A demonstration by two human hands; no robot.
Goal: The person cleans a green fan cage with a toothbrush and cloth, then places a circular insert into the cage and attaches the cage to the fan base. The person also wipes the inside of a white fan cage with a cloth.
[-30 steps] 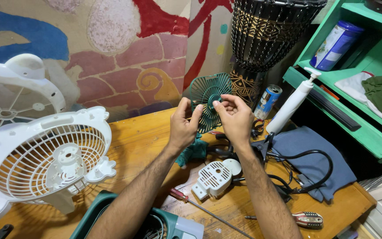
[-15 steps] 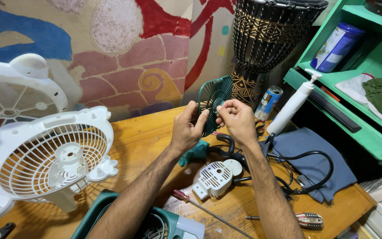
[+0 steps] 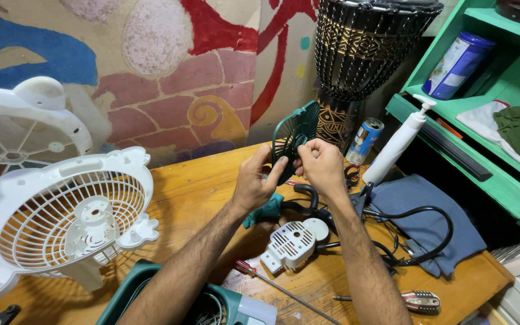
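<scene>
Both my hands hold a small teal fan grille (image 3: pixel 292 137) up above a wooden table (image 3: pixel 206 192). My left hand (image 3: pixel 255 180) grips its lower left edge with thumb and fingers. My right hand (image 3: pixel 320 165) pinches the grille near its middle. Below my hands lie a white vented motor cover (image 3: pixel 293 242), a teal cloth (image 3: pixel 266 210) and a black cable (image 3: pixel 419 232).
A white fan guard (image 3: pixel 70 219) stands at the left with another white grille (image 3: pixel 19 129) behind it. A teal fan housing (image 3: pixel 151 295) sits near me. A screwdriver (image 3: pixel 284 290), a drum (image 3: pixel 362 54), a can (image 3: pixel 363 139), a white pump bottle (image 3: pixel 399 141), a blue cloth (image 3: pixel 422 210) and green shelves (image 3: pixel 482 150) fill the right.
The teal grille has turned from facing me to nearly edge-on. My hands have stayed together above the table, shifting their grip on it.
</scene>
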